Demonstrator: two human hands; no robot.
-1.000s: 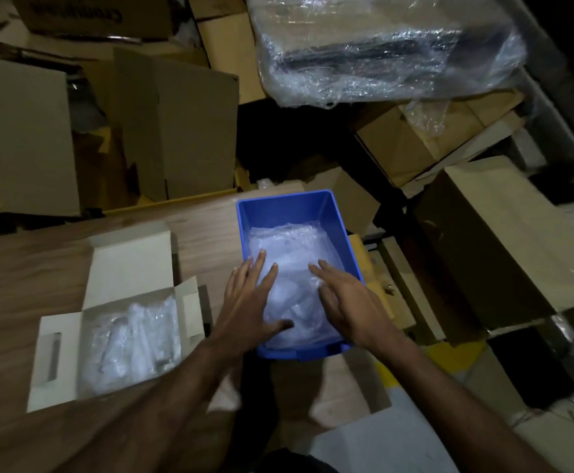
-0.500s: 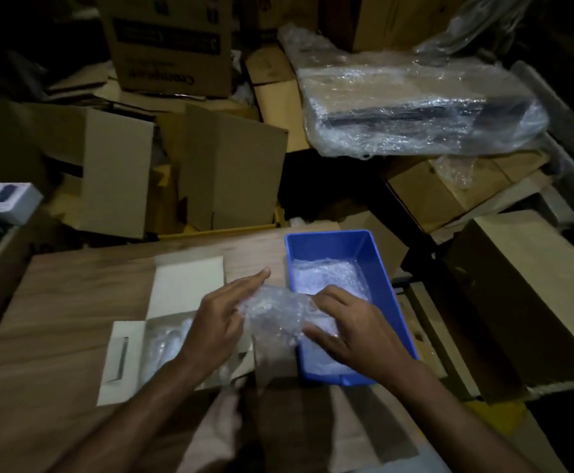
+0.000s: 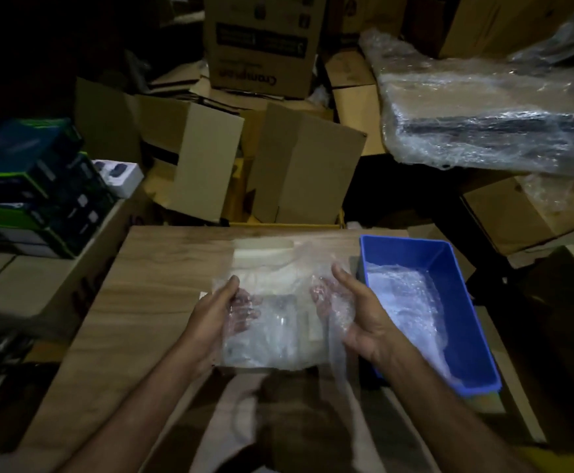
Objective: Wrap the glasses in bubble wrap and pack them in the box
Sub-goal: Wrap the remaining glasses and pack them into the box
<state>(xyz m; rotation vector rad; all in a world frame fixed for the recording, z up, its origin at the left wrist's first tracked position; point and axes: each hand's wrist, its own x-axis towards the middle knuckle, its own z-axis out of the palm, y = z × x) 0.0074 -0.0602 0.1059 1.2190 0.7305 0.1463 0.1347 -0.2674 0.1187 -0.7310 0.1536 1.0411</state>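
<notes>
Both hands hold one sheet of bubble wrap (image 3: 275,312) spread out above the wooden counter (image 3: 162,285). The left hand (image 3: 222,314) takes the left edge of the sheet: the thumb lies on top and the fingers (image 3: 244,310) are under the plastic, seen through it, so this grip is closed on the sheet. The right hand (image 3: 354,312) takes the right edge in the same way, thumb over and fingers behind the wrap, and its grip is also closed on the sheet. A loose part of the wrap hangs down below the right hand.

Under the sheet stands the white box (image 3: 261,256), open, with one flap visible past the far edge of the plastic. Through the sheet something pale and shiny shows inside the box (it may be wrapped glasses, but the picture is too blurred to tell).

Just beside the right hand, on the right edge of the counter, is a blue bin (image 3: 466,302). More bubble wrap (image 3: 405,302) lies on its bottom.

Around the counter the room is dark and full. Behind it stand open brown cardboard cartons (image 3: 299,165), and a bundle covered with clear plastic film (image 3: 490,110) sits to the far right. At the left there is a stack of dark boxes with green edges (image 3: 29,189).
</notes>
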